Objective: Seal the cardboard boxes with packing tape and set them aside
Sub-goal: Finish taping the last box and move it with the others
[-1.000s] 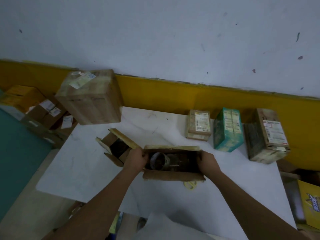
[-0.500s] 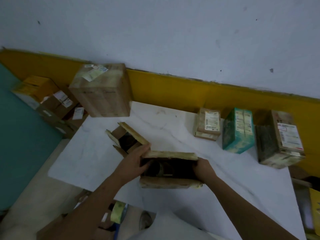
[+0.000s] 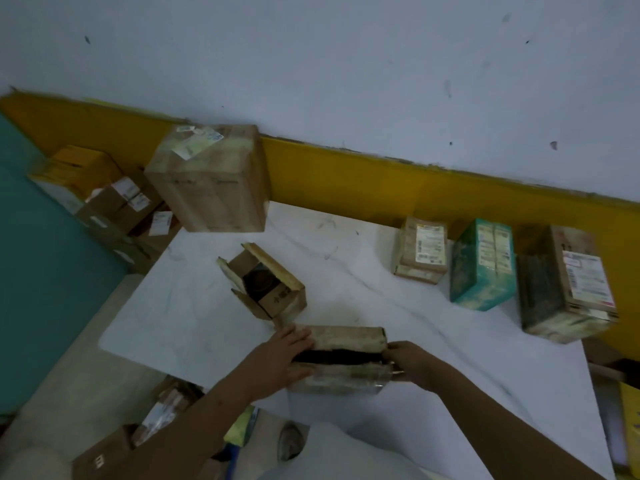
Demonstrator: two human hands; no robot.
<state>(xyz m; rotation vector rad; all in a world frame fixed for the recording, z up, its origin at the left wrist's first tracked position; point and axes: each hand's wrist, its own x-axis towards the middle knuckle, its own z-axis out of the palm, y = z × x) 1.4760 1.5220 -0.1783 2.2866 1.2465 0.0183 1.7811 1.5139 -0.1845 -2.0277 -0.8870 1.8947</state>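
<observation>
My left grip (image 3: 282, 358) lies flat, fingers straight, on the left end of the brown box (image 3: 346, 336). My right grip (image 3: 414, 367) curls round its right end and holds it. The box sits on the white worktop (image 3: 467, 358), near my edge. Its two flaps are almost shut, with a dark gap between them. A small open box (image 3: 277, 296) sits just behind it.

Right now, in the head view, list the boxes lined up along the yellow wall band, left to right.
Large brown cardboard box with paper labels on top → small brown cardboard box with a white label → teal printed box → tall brown cardboard box with a white shipping label.
</observation>
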